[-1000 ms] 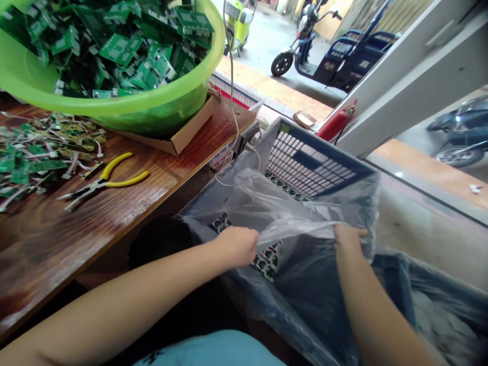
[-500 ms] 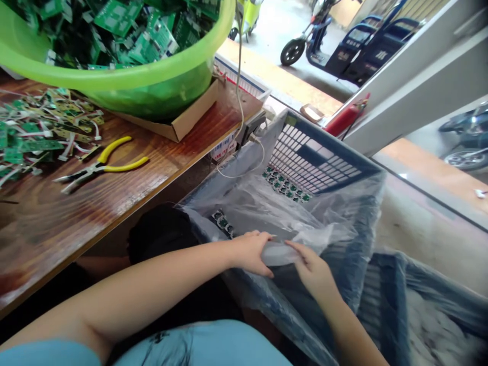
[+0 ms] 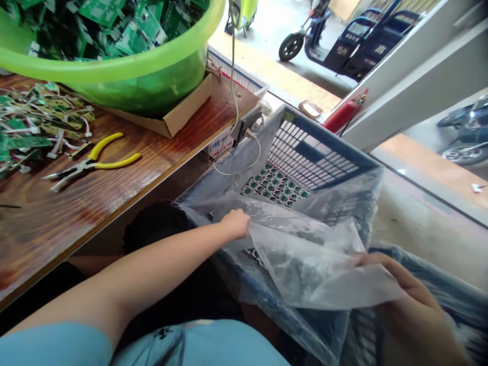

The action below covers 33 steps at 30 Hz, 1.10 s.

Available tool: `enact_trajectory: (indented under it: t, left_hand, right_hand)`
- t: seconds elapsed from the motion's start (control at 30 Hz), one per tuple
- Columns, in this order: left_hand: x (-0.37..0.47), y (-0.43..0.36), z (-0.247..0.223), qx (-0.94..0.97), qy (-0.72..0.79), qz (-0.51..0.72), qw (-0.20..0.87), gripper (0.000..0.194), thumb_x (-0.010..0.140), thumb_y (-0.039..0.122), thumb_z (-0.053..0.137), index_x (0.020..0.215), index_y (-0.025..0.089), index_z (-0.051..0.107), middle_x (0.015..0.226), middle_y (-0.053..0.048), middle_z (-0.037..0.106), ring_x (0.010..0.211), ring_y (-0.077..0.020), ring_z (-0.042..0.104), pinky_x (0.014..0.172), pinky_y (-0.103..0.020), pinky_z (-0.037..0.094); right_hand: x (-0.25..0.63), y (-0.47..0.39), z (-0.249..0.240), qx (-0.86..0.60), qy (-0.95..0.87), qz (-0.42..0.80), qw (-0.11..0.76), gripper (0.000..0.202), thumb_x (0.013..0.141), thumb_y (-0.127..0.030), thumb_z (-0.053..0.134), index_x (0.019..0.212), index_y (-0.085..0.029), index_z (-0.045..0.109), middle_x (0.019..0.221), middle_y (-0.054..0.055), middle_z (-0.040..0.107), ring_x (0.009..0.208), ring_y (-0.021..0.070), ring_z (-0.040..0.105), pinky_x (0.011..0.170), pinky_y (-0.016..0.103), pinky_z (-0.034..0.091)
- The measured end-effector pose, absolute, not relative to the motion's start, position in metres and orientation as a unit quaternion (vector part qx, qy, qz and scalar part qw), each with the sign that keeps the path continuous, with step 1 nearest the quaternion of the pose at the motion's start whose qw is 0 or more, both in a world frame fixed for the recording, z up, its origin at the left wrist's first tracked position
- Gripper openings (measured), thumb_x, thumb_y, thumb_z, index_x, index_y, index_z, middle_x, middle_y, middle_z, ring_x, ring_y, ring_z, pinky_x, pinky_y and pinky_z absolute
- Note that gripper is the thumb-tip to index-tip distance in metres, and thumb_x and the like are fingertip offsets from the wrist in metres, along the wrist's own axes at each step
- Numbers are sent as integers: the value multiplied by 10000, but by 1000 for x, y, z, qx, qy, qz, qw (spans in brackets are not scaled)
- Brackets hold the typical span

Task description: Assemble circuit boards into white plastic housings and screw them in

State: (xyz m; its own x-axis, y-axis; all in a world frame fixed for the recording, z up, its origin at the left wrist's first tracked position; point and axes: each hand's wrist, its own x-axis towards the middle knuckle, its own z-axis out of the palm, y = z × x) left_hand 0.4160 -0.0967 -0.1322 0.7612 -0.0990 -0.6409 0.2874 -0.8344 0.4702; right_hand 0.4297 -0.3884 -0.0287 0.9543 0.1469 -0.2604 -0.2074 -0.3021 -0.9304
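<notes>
A clear plastic sheet is stretched between my two hands, over a blue plastic crate. My left hand is closed on the sheet's left part, near the middle of the crate. At the right, my right hand pinches the other end, beyond the crate's right side; it is somewhat blurred. Below the sheet, rows of small green and white circuit boards lie in the crate. The sheet hides part of them. More clear plastic lines the crate's walls.
On the wooden table at left stand a green basin full of circuit boards, a pile of wired boards and yellow-handled pliers. A cable hangs by the crate. Another plastic-covered crate is at right.
My hands have moved apart, the right one far to the right, the left slightly up and left. The bunched plastic is now spread out, and more circuit boards show at the back.
</notes>
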Motion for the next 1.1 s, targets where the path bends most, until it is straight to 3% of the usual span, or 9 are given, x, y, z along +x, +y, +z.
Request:
enact_trajectory:
  t: [0.17,0.3,0.37,0.47,0.63,0.7,0.87,1.0,1.1]
  left_hand:
    - [432,-51,-129,892,82,-369,248,283,878,310,568,1116,157,579,1160,-90,595,1023,-226,589,874,-446,496]
    - [440,-35,-118,887,103,-370,256,270,887,326,552,1095,160,590,1133,-80,607,980,-218,603,842,-418,514]
    - [442,-32,-112,880,103,-373,276,277,896,345,534,1091,155,588,1080,-74,622,911,-201,621,786,-387,535]
    - [436,-30,-102,869,75,-375,315,325,918,365,493,1147,142,547,1021,-73,636,809,-167,637,700,-348,551]
    - [413,-22,-93,876,8,-404,262,256,881,334,564,1040,136,599,987,-59,645,856,-181,630,776,-385,529]
    - [405,-17,-93,887,3,-414,204,209,858,301,599,987,138,617,1014,-65,638,933,-205,612,841,-425,501]
    - [396,-20,-106,901,-22,-397,172,251,872,311,569,1074,163,594,1191,-91,572,1072,-235,551,925,-468,452]
    - [401,-53,-128,896,-10,-397,200,469,860,376,579,1268,169,475,1320,-125,487,1142,-281,520,937,-508,445]
    - [411,-88,-145,898,5,-381,219,535,863,383,571,1337,195,410,1401,-130,414,1204,-303,475,970,-533,418]
  right_hand:
    - [438,-446,-46,-862,-75,375,334,282,648,-443,684,775,-192,659,806,64,669,758,217,620,694,264,516]
    - [420,-446,-95,-870,-79,470,127,351,748,-339,531,1052,-186,616,738,32,635,708,200,582,671,272,451]
    - [408,-439,-117,-869,-70,480,95,242,748,-236,489,916,-188,656,719,33,622,720,192,566,685,269,420]
    - [395,-436,-139,-850,-52,510,123,123,676,-146,509,600,-173,602,648,19,594,661,158,541,624,239,393]
    - [398,-454,-159,-824,55,528,196,73,599,-134,526,539,-170,548,448,-28,470,416,106,441,432,207,338]
    - [407,-459,-165,-836,111,477,249,77,642,-175,499,577,-180,539,459,-18,494,427,116,474,447,217,382]
    - [434,-436,-162,-814,187,323,444,211,743,-381,461,853,-217,534,728,17,642,716,159,642,715,284,520]
    - [448,-400,-135,-777,184,245,550,430,640,-431,601,1005,-214,530,733,10,647,671,169,638,610,271,511]
    - [452,-383,-104,-751,163,212,604,425,589,-438,660,935,-207,573,685,1,632,596,145,607,559,244,497]
